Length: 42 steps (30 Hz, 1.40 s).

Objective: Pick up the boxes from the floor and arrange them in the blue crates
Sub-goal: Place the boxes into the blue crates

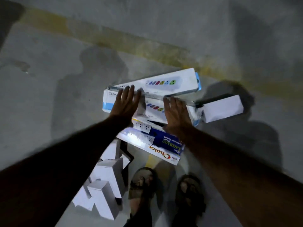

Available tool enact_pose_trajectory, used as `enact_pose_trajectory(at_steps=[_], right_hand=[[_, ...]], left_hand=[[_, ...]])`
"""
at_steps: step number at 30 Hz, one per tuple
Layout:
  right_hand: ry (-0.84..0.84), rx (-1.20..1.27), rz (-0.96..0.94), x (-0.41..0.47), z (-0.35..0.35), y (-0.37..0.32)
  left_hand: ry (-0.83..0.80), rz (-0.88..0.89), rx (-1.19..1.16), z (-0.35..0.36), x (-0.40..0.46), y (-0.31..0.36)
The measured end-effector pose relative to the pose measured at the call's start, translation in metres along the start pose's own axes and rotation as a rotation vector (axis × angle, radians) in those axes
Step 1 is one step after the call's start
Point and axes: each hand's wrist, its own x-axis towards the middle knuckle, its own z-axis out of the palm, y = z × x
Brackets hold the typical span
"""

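Note:
A pile of long boxes lies on the concrete floor. Two white extension-socket boxes sit on top: the far one (165,82) and a nearer one (152,110) crossing under it. Below them lies a blue and white box (157,145) printed "Choice". My left hand (126,104) hangs over the left end of the nearer white box with fingers straight and spread. My right hand (177,113) hovers over its right part, fingers straight. Neither hand grips anything, and whether they touch the box is unclear. No blue crate is in view.
A plain white box (223,107) lies to the right of the pile. Several small white boxes (105,182) are heaped at the lower left by my sandalled feet (142,184). A faded yellow line (114,36) crosses the floor behind the pile.

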Motion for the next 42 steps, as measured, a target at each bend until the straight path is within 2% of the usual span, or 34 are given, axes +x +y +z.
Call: enact_pose_trajectory(at_steps=[3,5,11,15,20,24,29,35,42], right_hand=[[0.042,-0.015,0.015,0.019,0.021,0.011],[0.04,-0.088,-0.03,0.019,0.021,0.014],[0.107,-0.035,0.027,-0.023,-0.039,0.0],[0.205,-0.018,0.047,-0.098,-0.123,-0.011],[0.197,-0.061,0.16,-0.2,-0.293,-0.022],[0.315,-0.018,0.259,-0.296,-0.438,-0.028],[0.44,-0.022,0.406,-0.439,-0.572,-0.05],[0.599,-0.096,0.593,-0.61,-0.659,-0.046],[0.722,-0.228,0.906,-0.814,-0.687,-0.028]], left_hand=[[0.004,0.053,0.093,0.023,0.019,-0.011],[0.069,0.078,0.1,0.026,0.023,-0.017],[0.169,0.071,0.023,-0.039,-0.019,-0.026],[0.21,0.115,-0.032,-0.131,-0.078,-0.035],[0.36,0.134,-0.184,-0.291,-0.171,-0.04],[0.433,0.187,-0.252,-0.437,-0.255,-0.042],[0.551,0.312,-0.314,-0.577,-0.352,-0.029],[0.752,0.524,-0.361,-0.691,-0.445,0.038],[0.977,0.849,-0.349,-0.782,-0.544,0.175]])
